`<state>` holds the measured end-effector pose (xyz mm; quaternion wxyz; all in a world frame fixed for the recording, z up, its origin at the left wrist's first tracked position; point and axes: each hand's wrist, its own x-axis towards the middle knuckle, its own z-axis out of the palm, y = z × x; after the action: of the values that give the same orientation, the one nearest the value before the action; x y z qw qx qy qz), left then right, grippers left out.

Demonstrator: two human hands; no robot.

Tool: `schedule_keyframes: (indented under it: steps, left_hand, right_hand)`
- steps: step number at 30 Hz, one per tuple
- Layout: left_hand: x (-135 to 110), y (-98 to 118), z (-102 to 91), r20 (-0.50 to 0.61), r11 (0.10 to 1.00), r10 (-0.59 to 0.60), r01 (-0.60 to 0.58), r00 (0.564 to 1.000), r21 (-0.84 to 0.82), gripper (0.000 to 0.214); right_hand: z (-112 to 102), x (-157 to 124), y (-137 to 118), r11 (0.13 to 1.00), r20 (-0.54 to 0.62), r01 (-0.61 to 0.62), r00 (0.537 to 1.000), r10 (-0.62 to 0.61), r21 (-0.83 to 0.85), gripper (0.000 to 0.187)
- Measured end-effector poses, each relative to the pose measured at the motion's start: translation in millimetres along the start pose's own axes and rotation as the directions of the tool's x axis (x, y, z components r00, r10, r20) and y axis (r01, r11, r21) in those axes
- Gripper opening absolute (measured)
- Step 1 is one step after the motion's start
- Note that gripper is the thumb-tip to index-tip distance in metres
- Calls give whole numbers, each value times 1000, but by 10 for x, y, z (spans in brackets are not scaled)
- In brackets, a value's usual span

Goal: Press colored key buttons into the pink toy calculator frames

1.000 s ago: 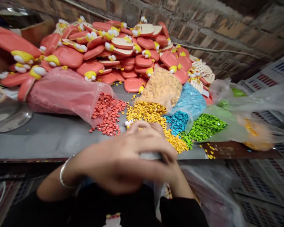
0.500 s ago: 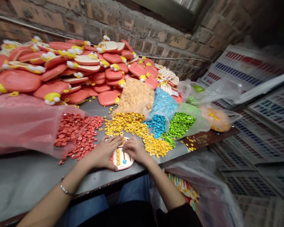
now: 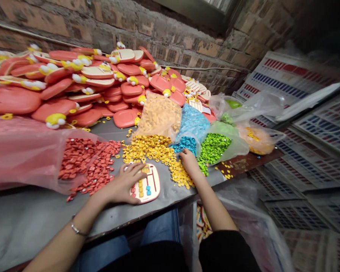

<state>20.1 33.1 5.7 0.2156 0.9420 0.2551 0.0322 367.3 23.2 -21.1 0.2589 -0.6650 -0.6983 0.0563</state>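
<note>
My left hand (image 3: pixel 124 184) lies across the edge of a cream plastic board (image 3: pixel 149 184), which is set with rows of yellow, red and blue beads. My right hand (image 3: pixel 189 162) sits apart from it, with its fingertips bunched in a heap of yellow beads (image 3: pixel 150 149) next to turquoise beads (image 3: pixel 185 144). Whether those fingers hold a bead is hidden. Bright green beads (image 3: pixel 215 147) lie just beyond them, and red beads (image 3: pixel 87 166) spill from a pink plastic bag (image 3: pixel 22 158) on the left. Behind rises a heap of coral-red plastic shapes with yellow-and-white trim (image 3: pixel 73 87).
Bulging bags of pale orange (image 3: pixel 158 117) and turquoise beads (image 3: pixel 192 122) lean against the heap on the grey table (image 3: pixel 31 215). A brick wall (image 3: pixel 172 30) stands behind it. Stacked plastic crates (image 3: pixel 306 151) fill the right side, and a plastic sack (image 3: pixel 243 226) hangs below the table edge.
My right hand has left the board and moved right into the yellow beads. The board now shows fully beside my left hand, and the view has barely shifted since half a second ago.
</note>
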Motion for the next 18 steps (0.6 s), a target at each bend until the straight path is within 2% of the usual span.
schedule_keyframes:
  steps: [3, 5, 7, 9, 12, 15, 18]
  left_hand:
    - [0, 22, -18, 3, 1000, -14, 14, 1000, -15, 91]
    - [-2, 40, -36, 10, 999, -22, 22, 1000, -25, 94]
    - [-2, 55, -52, 26, 999, -31, 32, 999, -31, 96]
    - [-1, 64, -61, 34, 999, -38, 39, 999, -34, 97]
    - [3, 63, -54, 18, 998, -39, 40, 999, -38, 101]
    - [7, 56, -36, 8, 998, -37, 37, 999, -43, 101]
    - [8, 57, -27, 6, 998, -33, 34, 999, -46, 102]
  right_hand:
    - [3, -74, -130, 998, -93, 27, 995, -21, 63, 14]
    - [-15, -134, -303, 982, -169, 53, 985, -22, 179, 10]
    - [-3, -173, -531, 942, -193, 82, 981, -18, 327, 9]
    - [60, -178, -776, 894, -155, 127, 986, -65, 429, 10]
    - [203, -136, -1065, 872, -43, 206, 977, -209, 444, 13]
    - [277, -93, -1191, 877, 29, 229, 964, -265, 422, 16]
    - [242, -111, -1221, 880, 62, 227, 959, -276, 417, 14]
